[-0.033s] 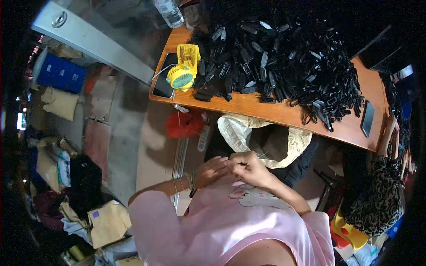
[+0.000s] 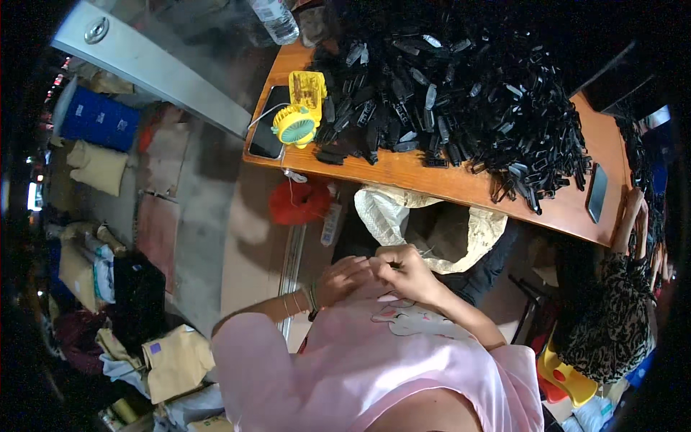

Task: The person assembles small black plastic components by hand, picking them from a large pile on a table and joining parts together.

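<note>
My left hand and my right hand meet in front of my pink shirt, fingertips close together. The right hand's fingers are curled in, thumb against them. On the left, the fingers are bent and pressed together toward the right hand. Whatever lies between them is too small or hidden to make out. Just beyond the hands, an open white woven sack hangs below the table edge. A large heap of black plastic clip-like parts covers much of the wooden table.
On the table's left stand a yellow fan beside a phone and a water bottle. Another phone lies at the right. A red item hangs below the edge. A co-worker's arms reach in at far right.
</note>
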`<action>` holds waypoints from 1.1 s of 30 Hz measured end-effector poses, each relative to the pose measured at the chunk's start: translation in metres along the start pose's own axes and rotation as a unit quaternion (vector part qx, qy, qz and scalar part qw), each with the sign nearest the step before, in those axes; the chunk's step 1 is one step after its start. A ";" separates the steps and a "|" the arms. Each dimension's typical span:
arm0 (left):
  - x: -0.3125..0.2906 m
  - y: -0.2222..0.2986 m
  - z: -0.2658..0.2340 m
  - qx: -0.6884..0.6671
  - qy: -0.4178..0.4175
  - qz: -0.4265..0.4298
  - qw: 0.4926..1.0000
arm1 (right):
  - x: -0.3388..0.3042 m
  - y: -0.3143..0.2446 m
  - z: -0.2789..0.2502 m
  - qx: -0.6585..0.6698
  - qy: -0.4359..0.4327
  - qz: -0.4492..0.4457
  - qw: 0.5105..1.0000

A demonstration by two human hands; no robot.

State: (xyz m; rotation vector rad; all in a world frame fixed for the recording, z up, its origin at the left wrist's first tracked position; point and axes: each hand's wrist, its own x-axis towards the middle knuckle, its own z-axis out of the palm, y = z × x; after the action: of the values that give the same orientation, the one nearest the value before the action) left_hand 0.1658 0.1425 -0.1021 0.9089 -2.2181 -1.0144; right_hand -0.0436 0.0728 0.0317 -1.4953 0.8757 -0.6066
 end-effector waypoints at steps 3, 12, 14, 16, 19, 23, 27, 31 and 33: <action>-0.024 -0.011 0.023 0.065 0.039 -0.041 0.996 | 0.021 -0.012 0.023 -0.061 0.048 -0.096 0.992; -0.009 0.005 0.014 -0.080 0.131 -0.068 0.986 | 0.131 0.032 0.092 -0.367 0.009 -0.099 0.925; -0.007 0.018 0.002 -0.080 0.136 -0.067 0.985 | 0.130 0.032 0.095 -0.367 0.017 -0.096 0.925; -0.001 0.026 -0.013 -0.085 0.149 -0.070 0.983 | 0.117 0.028 0.089 -0.338 0.041 -0.091 0.936; 0.004 0.009 -0.016 -0.118 0.207 -0.120 0.964 | 0.090 0.050 0.063 -0.307 0.021 -0.057 0.950; -0.075 -0.192 0.088 0.085 0.261 -0.411 0.869 | 0.048 0.027 0.038 -0.232 -0.054 -0.016 0.971; -0.034 -0.281 0.043 0.266 0.225 -0.326 0.879 | 0.010 0.024 0.015 -0.144 -0.080 0.108 0.980; -0.075 -0.368 -0.007 0.387 0.190 -0.264 0.863 | -0.012 0.004 0.009 -0.026 -0.040 0.191 0.980; -0.047 -0.375 0.022 0.397 0.165 -0.293 0.854 | -0.012 0.018 0.007 -0.036 -0.003 0.222 0.974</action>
State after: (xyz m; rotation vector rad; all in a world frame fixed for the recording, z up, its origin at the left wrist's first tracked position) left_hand 0.3127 0.0034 -0.4222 2.0349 -2.0700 -0.0511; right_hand -0.0478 0.0870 0.0150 -1.3043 1.1928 -0.2405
